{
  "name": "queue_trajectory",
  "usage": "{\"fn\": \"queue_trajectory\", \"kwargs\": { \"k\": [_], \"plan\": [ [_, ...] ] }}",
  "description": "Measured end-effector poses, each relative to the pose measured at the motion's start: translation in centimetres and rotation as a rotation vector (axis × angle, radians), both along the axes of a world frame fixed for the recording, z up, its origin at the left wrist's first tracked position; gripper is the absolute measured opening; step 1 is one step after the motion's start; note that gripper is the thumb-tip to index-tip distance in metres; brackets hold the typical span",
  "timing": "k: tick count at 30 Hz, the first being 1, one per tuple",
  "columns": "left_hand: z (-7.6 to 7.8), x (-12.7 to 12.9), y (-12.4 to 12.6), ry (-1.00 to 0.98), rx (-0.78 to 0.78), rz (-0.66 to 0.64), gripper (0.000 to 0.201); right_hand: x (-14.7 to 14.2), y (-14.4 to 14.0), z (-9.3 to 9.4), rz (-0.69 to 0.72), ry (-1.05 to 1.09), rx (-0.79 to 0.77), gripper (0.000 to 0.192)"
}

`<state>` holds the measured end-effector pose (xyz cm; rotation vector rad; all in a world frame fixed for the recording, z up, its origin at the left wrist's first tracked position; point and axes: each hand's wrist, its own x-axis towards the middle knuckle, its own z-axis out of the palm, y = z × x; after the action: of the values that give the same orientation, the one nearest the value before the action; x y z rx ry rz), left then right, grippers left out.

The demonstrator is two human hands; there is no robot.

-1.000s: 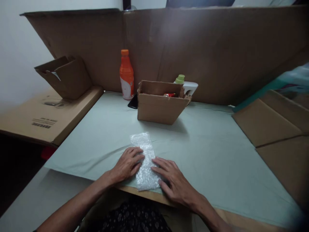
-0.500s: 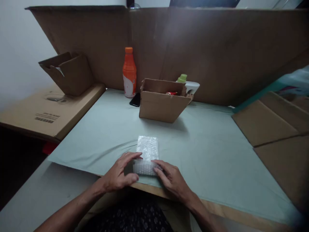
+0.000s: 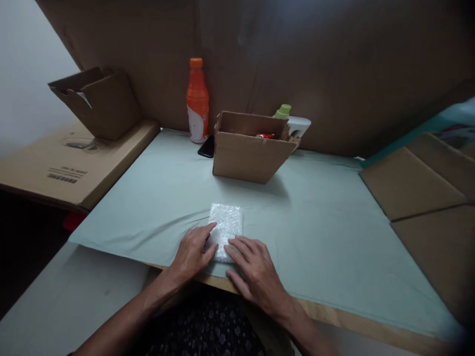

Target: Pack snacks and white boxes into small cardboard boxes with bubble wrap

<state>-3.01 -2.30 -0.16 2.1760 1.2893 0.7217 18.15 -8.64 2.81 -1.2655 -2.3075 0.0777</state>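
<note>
A flat rectangular sheet or packet of clear bubble wrap [image 3: 227, 220] lies on the pale green cloth [image 3: 319, 222] near the front edge of the table. My left hand [image 3: 193, 249] rests at its left side, thumb and index finger apart and touching its edge. Across the lower right part of the bubble wrap lie the spread fingers of my right hand [image 3: 252, 264], with the thumb held off towards the table edge. Whether anything is wrapped inside cannot be made out.
Behind the bubble wrap stands an open cardboard box [image 3: 252, 155] with something red inside. Beside it are an orange bottle [image 3: 198, 101], a black phone [image 3: 207, 147] and a white bottle with a green cap [image 3: 297, 124]. More cardboard boxes [image 3: 100, 109] stand left and right.
The raised near flap of the bubble wrap now lies flat. My right hand has spread its fingers over it, and my left hand has come in against its left edge. The view tilted down slightly.
</note>
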Motion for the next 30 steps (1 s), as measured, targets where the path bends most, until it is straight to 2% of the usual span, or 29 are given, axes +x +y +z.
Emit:
{"fn": "queue_trajectory", "kwargs": {
  "k": [2, 5, 7, 9, 11, 14, 16, 18, 20, 23, 25, 27, 30],
  "plan": [
    [0.3, -0.4, -0.6, -0.062, 0.101, -0.021, 0.048, -0.2, 0.6, -0.3, 0.0, 0.028, -0.061, 0.032],
    [1.1, -1.3, -1.8, -0.148, 0.181, -0.148, 0.053, 0.0, 1.2, -0.7, -0.029, 0.175, -0.189, 0.03],
    [1.3, -1.6, -2.2, -0.181, 0.132, -0.204, 0.048, 0.3, 1.3, -0.6, -0.054, 0.27, -0.309, 0.03],
    [1.2, -1.3, -2.0, -0.179, 0.048, -0.165, 0.043, 0.6, 1.4, -0.6, -0.101, 0.33, -0.376, 0.031],
    [0.8, -0.7, -1.1, -0.154, 0.005, -0.08, 0.041, 0.8, 1.4, -0.5, -0.159, 0.33, -0.288, 0.032],
    [0.1, 0.6, 0.9, -0.097, 0.051, 0.023, 0.041, 0.6, 1.4, -0.6, -0.18, 0.204, -0.037, 0.036],
    [-0.1, 1.2, 1.7, -0.06, 0.08, 0.083, 0.041, 0.4, 1.7, -0.7, -0.13, 0.078, 0.007, 0.039],
    [-0.1, 1.3, 1.9, -0.092, 0.069, 0.14, 0.043, 0.2, 2.3, -0.9, -0.098, -0.02, -0.022, 0.039],
    [-0.2, 1.1, 1.3, -0.22, 0.0, 0.201, 0.047, 0.1, 3.1, -1.3, -0.125, -0.022, -0.055, 0.036],
    [-0.4, 0.7, -0.1, -0.49, -0.208, 0.272, 0.058, 0.1, 4.1, -1.7, -0.197, 0.149, -0.069, 0.033],
    [-0.5, 0.6, -0.8, -0.653, -0.368, 0.244, 0.068, -0.1, 4.1, -1.8, -0.191, 0.256, -0.085, 0.032],
    [-0.4, 0.8, -1.0, -0.754, -0.491, 0.178, 0.077, -0.3, 3.7, -1.5, -0.126, 0.299, -0.122, 0.033],
    [0.0, 1.4, -0.7, -0.775, -0.546, 0.114, 0.085, -0.1, 3.0, -0.8, -0.062, 0.32, -0.177, 0.033]
  ]
}}
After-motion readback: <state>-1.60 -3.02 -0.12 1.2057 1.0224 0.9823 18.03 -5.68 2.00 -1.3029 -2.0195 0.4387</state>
